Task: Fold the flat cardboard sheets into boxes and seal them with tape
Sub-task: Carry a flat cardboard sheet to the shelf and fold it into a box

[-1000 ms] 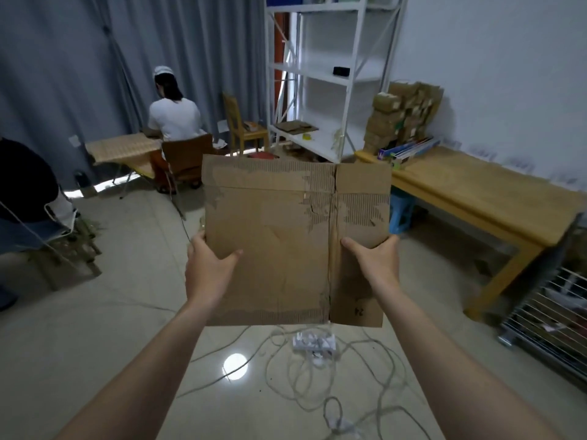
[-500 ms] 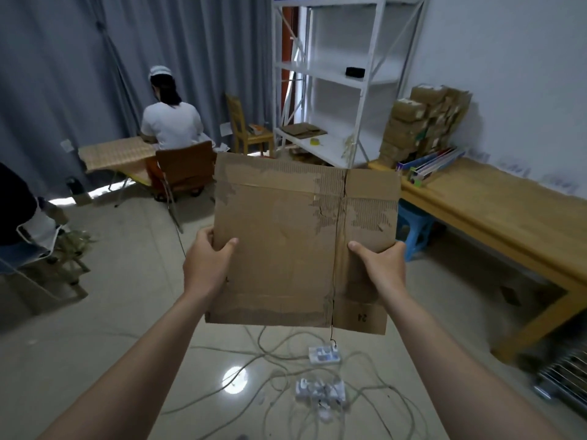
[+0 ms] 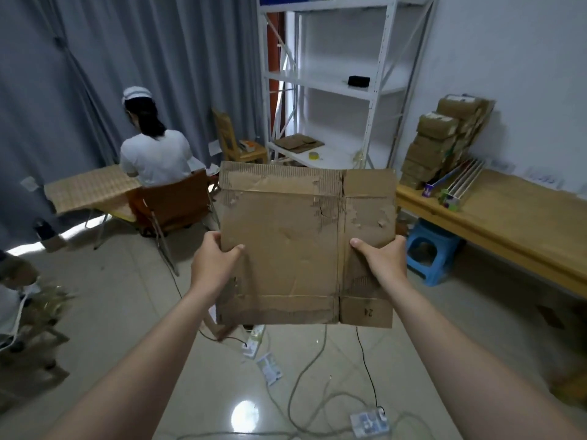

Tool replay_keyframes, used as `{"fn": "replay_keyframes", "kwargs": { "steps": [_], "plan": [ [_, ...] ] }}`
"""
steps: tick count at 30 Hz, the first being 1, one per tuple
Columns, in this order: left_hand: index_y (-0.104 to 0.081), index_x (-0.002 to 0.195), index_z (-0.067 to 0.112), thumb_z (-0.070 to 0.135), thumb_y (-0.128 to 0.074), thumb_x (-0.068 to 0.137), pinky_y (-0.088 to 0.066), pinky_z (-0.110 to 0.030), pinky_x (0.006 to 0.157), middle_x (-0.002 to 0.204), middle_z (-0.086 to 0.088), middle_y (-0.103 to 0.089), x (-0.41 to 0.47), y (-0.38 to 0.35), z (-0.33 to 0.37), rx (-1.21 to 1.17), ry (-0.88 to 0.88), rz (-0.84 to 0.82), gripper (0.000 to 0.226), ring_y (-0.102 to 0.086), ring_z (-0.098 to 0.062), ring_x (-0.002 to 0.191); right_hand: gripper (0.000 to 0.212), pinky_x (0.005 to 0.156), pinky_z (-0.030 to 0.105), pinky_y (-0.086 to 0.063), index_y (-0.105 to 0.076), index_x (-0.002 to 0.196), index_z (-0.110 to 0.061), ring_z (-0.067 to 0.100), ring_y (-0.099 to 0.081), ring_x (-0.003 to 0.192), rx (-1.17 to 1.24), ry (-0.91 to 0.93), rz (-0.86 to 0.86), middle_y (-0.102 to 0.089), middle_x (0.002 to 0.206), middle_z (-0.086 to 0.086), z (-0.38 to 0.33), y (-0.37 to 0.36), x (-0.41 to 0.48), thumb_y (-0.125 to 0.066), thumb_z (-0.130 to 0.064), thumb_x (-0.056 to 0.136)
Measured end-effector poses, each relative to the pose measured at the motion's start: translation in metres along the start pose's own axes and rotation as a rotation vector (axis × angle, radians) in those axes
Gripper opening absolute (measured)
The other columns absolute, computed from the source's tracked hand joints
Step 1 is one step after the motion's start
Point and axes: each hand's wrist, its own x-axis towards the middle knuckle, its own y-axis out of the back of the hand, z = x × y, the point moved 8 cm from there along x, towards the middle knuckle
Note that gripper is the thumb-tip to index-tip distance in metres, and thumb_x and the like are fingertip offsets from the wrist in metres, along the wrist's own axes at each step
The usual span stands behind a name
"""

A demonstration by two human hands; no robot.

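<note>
Left hand (image 3: 212, 265) grips the left edge of a flat cardboard sheet (image 3: 295, 242), thumb on the near face and fingers curled behind. Right hand (image 3: 382, 260) holds the right edge the same way. The sheet is held upright in the air in front of the person, unfolded, its creases showing. Its brown facing is torn away in patches near the top, and there is a small printed mark on the lower right flap.

Below the sheet, on the shiny floor (image 3: 133, 312), lie loose cables (image 3: 295, 385), a power strip (image 3: 368, 422), a second strip (image 3: 254, 339) just under the sheet's bottom edge, and a small leaflet (image 3: 269, 368).

Right of the sheet a blue stool (image 3: 427, 249) stands beside a long wooden table (image 3: 508, 217). At the table's far end are long narrow packs (image 3: 457, 182) and a leaning stack of cardboard boxes (image 3: 444, 141) against the wall.

Behind the sheet, above its top edge, rises a white shelf unit (image 3: 374, 90). Its low shelf carries folded cardboard (image 3: 297, 142) and a tape roll (image 3: 313, 155), and a higher shelf carries a small black object (image 3: 359, 81).

Left of the sheet and farther back, a person in white (image 3: 155, 157) sits on a brown chair (image 3: 171, 204), back to the camera, at a small table (image 3: 89, 188). A wooden chair (image 3: 235, 144) stands between that person and the shelf unit, with grey curtains (image 3: 127, 58) behind.
</note>
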Motion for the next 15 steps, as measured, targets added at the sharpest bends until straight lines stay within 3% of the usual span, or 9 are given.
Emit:
{"fn": "replay_keyframes", "kwargs": {
  "steps": [5, 9, 12, 15],
  "plan": [
    [-0.051, 0.129, 0.021, 0.034, -0.071, 0.093, -0.06, -0.04, 0.079, 0.112, 0.006, -0.062, 0.081, -0.01, 0.005, -0.02, -0.008, -0.04, 0.043, -0.064, -0.015, 0.094, 0.086, 0.096, 0.038, -0.043, -0.038, 0.137, -0.012, 0.028, -0.052, 0.127, 0.0, 0.003, 0.04, -0.051, 0.138, 0.009, -0.027, -0.047, 0.045, -0.088, -0.041, 0.072],
    [-0.051, 0.127, 0.02, 0.031, -0.069, 0.095, -0.047, -0.023, 0.061, 0.105, 0.009, -0.061, 0.131, -0.027, 0.002, 0.009, -0.029, -0.04, 0.038, -0.055, 0.002, 0.079, 0.084, 0.099, 0.042, -0.045, -0.038, 0.137, -0.013, 0.03, -0.053, 0.127, -0.023, 0.017, 0.059, -0.052, 0.139, 0.009, -0.038, -0.078, 0.083, -0.087, -0.041, 0.074],
    [-0.051, 0.129, 0.02, 0.03, -0.07, 0.094, -0.056, -0.032, 0.075, 0.109, 0.007, -0.064, 0.171, -0.046, 0.003, -0.01, -0.045, -0.043, 0.042, -0.061, -0.007, 0.088, 0.085, 0.102, 0.046, -0.045, -0.038, 0.137, -0.013, 0.031, -0.053, 0.127, -0.032, 0.015, 0.074, -0.052, 0.138, 0.008, -0.044, -0.1, 0.118, -0.087, -0.044, 0.073],
    [-0.05, 0.127, 0.024, 0.033, -0.072, 0.092, -0.059, -0.043, 0.086, 0.115, 0.006, -0.065, 0.218, -0.069, 0.01, -0.007, -0.061, -0.032, 0.042, -0.065, -0.016, 0.099, 0.08, 0.091, 0.037, -0.043, -0.038, 0.135, -0.012, 0.028, -0.053, 0.125, -0.004, 0.028, 0.064, -0.052, 0.137, 0.008, -0.05, -0.123, 0.161, -0.085, -0.039, 0.077]
  ]
}}
